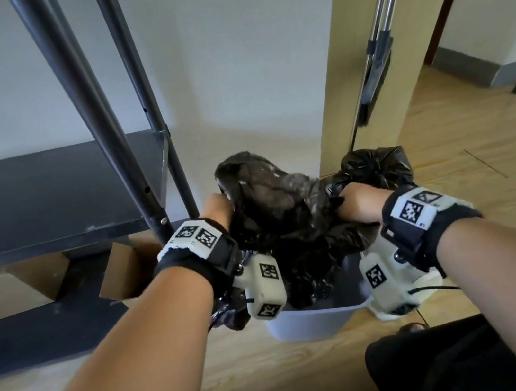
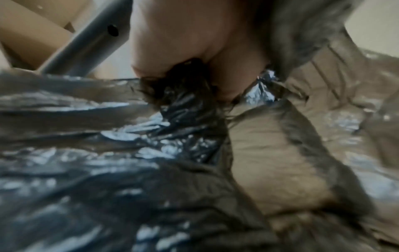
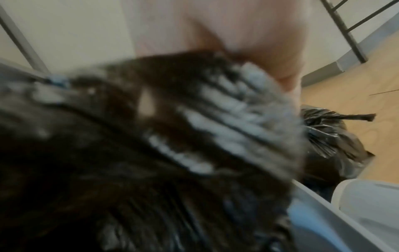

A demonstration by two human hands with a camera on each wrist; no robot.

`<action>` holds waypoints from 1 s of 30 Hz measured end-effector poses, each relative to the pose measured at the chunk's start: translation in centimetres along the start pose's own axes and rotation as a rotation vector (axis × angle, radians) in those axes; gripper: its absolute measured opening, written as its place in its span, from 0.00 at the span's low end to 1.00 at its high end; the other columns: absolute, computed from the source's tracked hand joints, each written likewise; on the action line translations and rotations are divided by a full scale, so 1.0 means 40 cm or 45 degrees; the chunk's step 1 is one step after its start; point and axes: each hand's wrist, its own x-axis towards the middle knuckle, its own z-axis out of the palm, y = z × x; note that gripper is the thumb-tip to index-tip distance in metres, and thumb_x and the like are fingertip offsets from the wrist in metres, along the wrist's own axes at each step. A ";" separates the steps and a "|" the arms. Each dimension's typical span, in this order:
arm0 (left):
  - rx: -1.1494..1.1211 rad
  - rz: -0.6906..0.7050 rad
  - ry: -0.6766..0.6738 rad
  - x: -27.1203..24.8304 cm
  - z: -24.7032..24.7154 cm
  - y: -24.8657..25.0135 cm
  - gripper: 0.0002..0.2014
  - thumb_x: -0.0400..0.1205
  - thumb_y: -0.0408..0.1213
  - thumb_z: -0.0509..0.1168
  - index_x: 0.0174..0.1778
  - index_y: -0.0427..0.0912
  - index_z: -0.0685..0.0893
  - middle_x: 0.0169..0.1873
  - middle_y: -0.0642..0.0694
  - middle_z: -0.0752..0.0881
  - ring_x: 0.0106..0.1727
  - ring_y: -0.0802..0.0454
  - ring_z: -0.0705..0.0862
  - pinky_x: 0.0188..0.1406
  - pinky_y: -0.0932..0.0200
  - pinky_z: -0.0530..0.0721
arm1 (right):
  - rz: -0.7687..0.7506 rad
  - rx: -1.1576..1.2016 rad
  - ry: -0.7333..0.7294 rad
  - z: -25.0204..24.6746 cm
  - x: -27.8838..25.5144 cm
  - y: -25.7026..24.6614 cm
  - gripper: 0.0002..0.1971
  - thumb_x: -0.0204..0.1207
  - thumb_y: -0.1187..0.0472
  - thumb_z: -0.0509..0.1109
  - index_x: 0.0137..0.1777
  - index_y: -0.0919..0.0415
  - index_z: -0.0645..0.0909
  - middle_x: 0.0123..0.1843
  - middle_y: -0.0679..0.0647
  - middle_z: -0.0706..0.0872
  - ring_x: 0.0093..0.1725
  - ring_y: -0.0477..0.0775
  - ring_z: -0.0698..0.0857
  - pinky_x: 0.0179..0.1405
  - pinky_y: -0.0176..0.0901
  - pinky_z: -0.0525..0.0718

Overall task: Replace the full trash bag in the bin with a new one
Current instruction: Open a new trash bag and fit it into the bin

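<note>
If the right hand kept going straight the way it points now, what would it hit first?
Probably the tied full bag on the floor just beyond it. The right hand grips the new bag over the bin and points that way; depth is unclear.

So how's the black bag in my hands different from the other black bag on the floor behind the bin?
The bag in your hands is loose and billowing over the gray bin; the bag on the floor is bunched into a lump with a tied, twisted neck. Your left hand and right hand each grip the first one's edge; nothing touches the floor bag. Both are thin, glossy black plastic.
</note>
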 end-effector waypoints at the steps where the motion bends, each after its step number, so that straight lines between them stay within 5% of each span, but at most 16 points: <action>1: -0.021 0.066 0.058 0.006 -0.004 0.015 0.20 0.88 0.27 0.47 0.75 0.21 0.68 0.74 0.26 0.72 0.75 0.31 0.73 0.71 0.45 0.72 | -0.021 -0.033 0.043 -0.010 0.008 0.011 0.20 0.81 0.64 0.59 0.26 0.67 0.73 0.29 0.63 0.78 0.32 0.60 0.77 0.34 0.46 0.70; 4: 0.282 0.163 0.077 -0.009 -0.002 0.061 0.18 0.87 0.31 0.52 0.65 0.21 0.78 0.64 0.29 0.82 0.67 0.35 0.80 0.52 0.51 0.75 | -0.124 0.146 0.126 -0.038 -0.001 -0.008 0.08 0.78 0.70 0.62 0.48 0.71 0.83 0.47 0.67 0.87 0.46 0.63 0.85 0.41 0.46 0.75; 6: 0.392 0.179 0.071 -0.007 0.011 0.069 0.16 0.84 0.35 0.59 0.58 0.26 0.84 0.55 0.34 0.86 0.58 0.38 0.84 0.46 0.56 0.74 | -0.200 0.326 0.039 -0.051 -0.018 -0.034 0.17 0.75 0.73 0.63 0.63 0.60 0.79 0.61 0.61 0.83 0.59 0.59 0.81 0.52 0.46 0.77; 8: 0.415 0.240 0.037 -0.008 0.025 0.068 0.12 0.80 0.34 0.63 0.51 0.29 0.86 0.46 0.36 0.87 0.51 0.39 0.86 0.44 0.57 0.77 | -0.380 0.565 0.209 -0.065 -0.048 -0.078 0.25 0.73 0.74 0.63 0.68 0.53 0.76 0.70 0.53 0.78 0.68 0.50 0.77 0.58 0.40 0.76; 10: 0.498 0.334 -0.027 -0.006 0.043 0.064 0.09 0.76 0.31 0.65 0.46 0.30 0.87 0.41 0.37 0.87 0.46 0.41 0.86 0.44 0.55 0.80 | -0.571 0.814 0.410 -0.080 -0.079 -0.122 0.23 0.74 0.71 0.63 0.68 0.54 0.78 0.71 0.48 0.78 0.66 0.39 0.77 0.55 0.31 0.76; 12: 0.656 0.448 -0.142 -0.013 0.056 0.066 0.05 0.72 0.28 0.68 0.42 0.32 0.86 0.40 0.38 0.87 0.45 0.43 0.85 0.45 0.55 0.81 | -0.686 0.697 0.445 -0.073 -0.104 -0.160 0.21 0.77 0.59 0.69 0.70 0.51 0.77 0.74 0.45 0.78 0.70 0.39 0.76 0.64 0.33 0.73; 14: 0.742 0.538 -0.247 -0.025 0.064 0.076 0.11 0.69 0.25 0.73 0.46 0.33 0.86 0.42 0.40 0.87 0.45 0.46 0.84 0.47 0.56 0.81 | -0.682 0.198 0.358 -0.047 -0.106 -0.170 0.33 0.72 0.46 0.73 0.76 0.48 0.68 0.76 0.46 0.75 0.74 0.45 0.74 0.67 0.38 0.69; 16: 0.778 0.601 -0.281 -0.026 0.063 0.079 0.15 0.66 0.25 0.76 0.48 0.35 0.86 0.41 0.42 0.86 0.43 0.47 0.82 0.41 0.58 0.78 | -0.561 -0.301 0.273 -0.017 -0.089 -0.152 0.38 0.71 0.47 0.74 0.79 0.49 0.63 0.73 0.52 0.79 0.70 0.56 0.79 0.68 0.46 0.73; 19: 0.766 0.619 -0.200 -0.016 0.048 0.067 0.15 0.67 0.24 0.75 0.47 0.42 0.85 0.41 0.47 0.83 0.43 0.48 0.81 0.36 0.61 0.75 | -0.462 -0.694 0.286 0.006 -0.043 -0.101 0.14 0.75 0.60 0.67 0.61 0.56 0.79 0.54 0.57 0.87 0.57 0.64 0.85 0.54 0.51 0.81; 21: 0.796 0.574 -0.074 -0.005 0.032 0.051 0.12 0.72 0.24 0.69 0.43 0.46 0.82 0.41 0.49 0.82 0.45 0.48 0.82 0.39 0.61 0.76 | -0.392 -0.691 0.299 0.001 -0.027 -0.075 0.06 0.77 0.65 0.61 0.44 0.60 0.81 0.43 0.58 0.85 0.49 0.65 0.86 0.42 0.48 0.79; 24: 1.001 0.492 0.110 0.015 0.005 0.015 0.07 0.76 0.28 0.61 0.44 0.44 0.80 0.44 0.47 0.83 0.47 0.45 0.81 0.46 0.55 0.78 | -0.196 -0.436 0.312 -0.023 -0.006 -0.034 0.12 0.79 0.68 0.57 0.35 0.57 0.73 0.38 0.57 0.79 0.37 0.60 0.80 0.30 0.45 0.72; 26: 1.039 0.391 0.127 0.036 -0.008 -0.007 0.06 0.77 0.32 0.59 0.46 0.39 0.80 0.43 0.42 0.85 0.45 0.42 0.83 0.46 0.51 0.81 | -0.094 -0.316 0.310 -0.042 -0.002 -0.014 0.12 0.80 0.69 0.55 0.37 0.56 0.73 0.37 0.53 0.75 0.32 0.54 0.74 0.26 0.43 0.66; 29: 0.768 0.260 -0.062 0.064 -0.003 -0.020 0.06 0.79 0.32 0.62 0.45 0.35 0.83 0.46 0.34 0.88 0.49 0.37 0.86 0.52 0.48 0.84 | -0.060 -0.018 0.286 -0.059 0.001 0.002 0.18 0.80 0.72 0.56 0.65 0.67 0.80 0.44 0.57 0.78 0.32 0.55 0.73 0.25 0.40 0.65; 30: 0.588 0.243 -0.146 0.069 0.002 -0.018 0.05 0.77 0.31 0.65 0.47 0.36 0.83 0.49 0.32 0.88 0.52 0.35 0.87 0.58 0.45 0.85 | -0.067 0.081 0.243 -0.061 -0.001 0.003 0.17 0.80 0.73 0.57 0.66 0.70 0.79 0.42 0.59 0.79 0.30 0.54 0.72 0.26 0.41 0.65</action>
